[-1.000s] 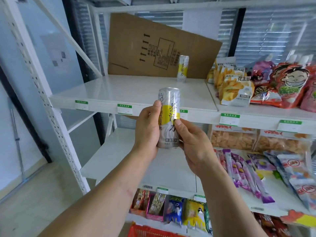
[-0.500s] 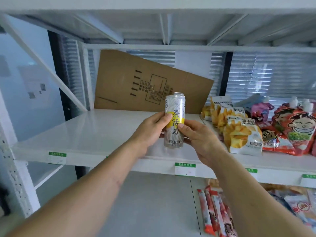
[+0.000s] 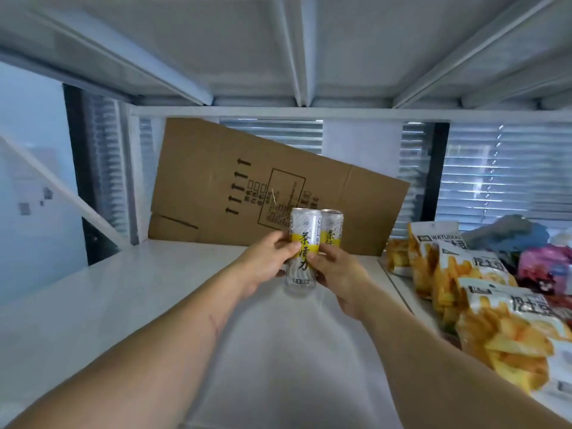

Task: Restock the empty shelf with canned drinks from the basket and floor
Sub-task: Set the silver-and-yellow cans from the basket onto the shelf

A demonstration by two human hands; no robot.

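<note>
Both hands grip one tall silver can with a yellow band (image 3: 303, 239), upright, over the white shelf (image 3: 130, 289). My left hand (image 3: 266, 264) wraps its left side and my right hand (image 3: 335, 270) its right side. A second, matching can (image 3: 331, 230) stands on the shelf just behind and to the right, close beside the held one. I cannot tell whether the held can's base touches the shelf. The basket and the floor are out of view.
A flattened cardboard box (image 3: 247, 187) leans against the back of the shelf. Bags of potato snacks (image 3: 483, 292) and other pouches (image 3: 544, 267) fill the adjoining shelf on the right. The underside of the upper shelf (image 3: 294, 51) hangs close overhead.
Both hands have carried the can up from below shelf level and deep onto the shelf, next to the standing can. The view has moved in under the upper shelf.
</note>
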